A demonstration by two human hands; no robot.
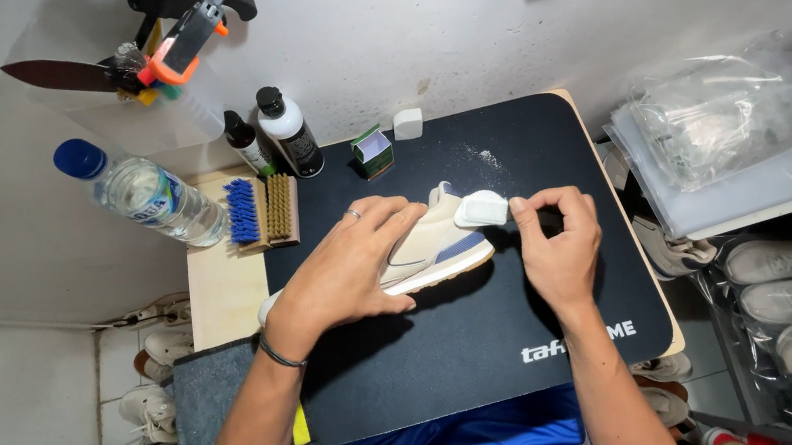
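The left hand (347, 267) lies palm-down, fingers spread, pressing a beige sneaker (433, 245) flat against the black mat (487, 340). Just beside it, the right hand (558, 245) pinches a white eraser block (482, 209) between thumb and fingertips, touching the shoe's heel.

A small wooden table (228, 299) carries a black mat (487, 340), two brushes (262, 210) and a water bottle (143, 192).
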